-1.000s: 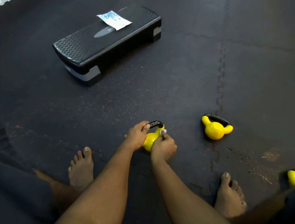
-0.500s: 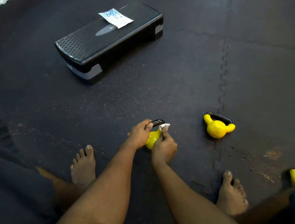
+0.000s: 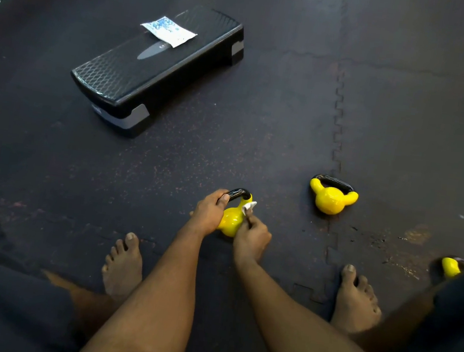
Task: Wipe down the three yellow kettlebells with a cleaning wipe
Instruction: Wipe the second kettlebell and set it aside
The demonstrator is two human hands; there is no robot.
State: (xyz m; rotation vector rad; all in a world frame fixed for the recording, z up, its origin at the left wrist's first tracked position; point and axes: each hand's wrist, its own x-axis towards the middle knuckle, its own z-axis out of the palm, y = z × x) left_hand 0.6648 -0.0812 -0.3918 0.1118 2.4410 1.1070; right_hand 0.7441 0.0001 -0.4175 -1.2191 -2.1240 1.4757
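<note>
A small yellow kettlebell [image 3: 231, 219] with a black handle sits on the dark floor mat between my hands. My left hand [image 3: 209, 211] grips its handle and left side. My right hand [image 3: 251, 238] pinches a white cleaning wipe [image 3: 249, 206] against the right shoulder of the bell, just under the handle. A second yellow kettlebell [image 3: 331, 198] lies untouched farther right. The third yellow kettlebell [image 3: 450, 266] shows only partly at the right edge, behind my dark-clothed knee.
A black aerobic step platform [image 3: 156, 70] stands at the back left with a white and blue wipe packet [image 3: 168, 31] on top. My bare feet [image 3: 123, 265] rest on the interlocking rubber mat [image 3: 291, 110]. A pale floor strip shows at the far top left.
My right hand has slid the wipe from the bell's upper body up toward the base of the handle. My left hand keeps its grip on the handle.
</note>
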